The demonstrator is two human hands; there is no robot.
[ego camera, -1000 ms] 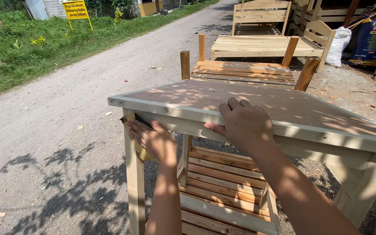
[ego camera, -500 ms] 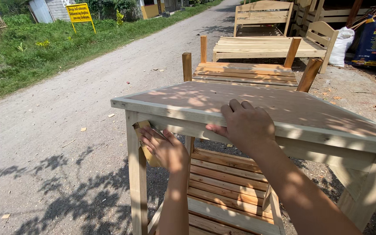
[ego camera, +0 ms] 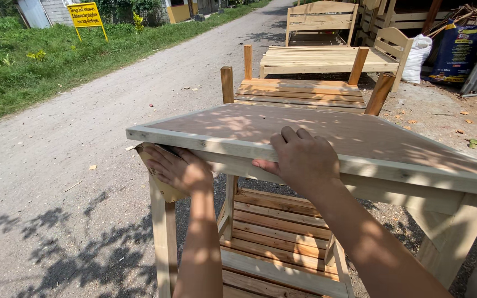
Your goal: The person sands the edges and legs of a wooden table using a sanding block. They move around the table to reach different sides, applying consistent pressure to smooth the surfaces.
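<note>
1. I see the left hand (ego camera: 178,168) under the near left corner of the tabletop (ego camera: 316,129), pressed against the rail below the edge.
2. Left fingers (ego camera: 161,160): spread almost flat over a sheet of sandpaper (ego camera: 164,185), brownish, which sits between palm and wood at the top of the front left leg (ego camera: 165,243). The sheet's lower edge sticks out below the hand. The hand is pressing, not a closed grasp.
3. The right hand (ego camera: 303,160) rests on the front edge of the tabletop, near its middle. Its fingers (ego camera: 291,138) curl over the top lip, with the thumb against the rail below. It grips the edge itself and holds no loose item.
4. The tabletop is bare pale wood, a grey-brown panel in a lighter frame, dappled with leaf shadow.
5. Below it is a slatted shelf (ego camera: 271,232) of the same wood, visible between the two forearms.
6. Behind, just beyond the far edge, is a slatted bench (ego camera: 302,91) with upright posts; farther back, another slatted frame (ego camera: 321,58).
7. Surroundings: a gravel road (ego camera: 73,149) on the left, a grass verge (ego camera: 40,66) with a yellow sign (ego camera: 86,15), a white sack (ego camera: 417,55) and a blue sack (ego camera: 458,52) at upper right.
</note>
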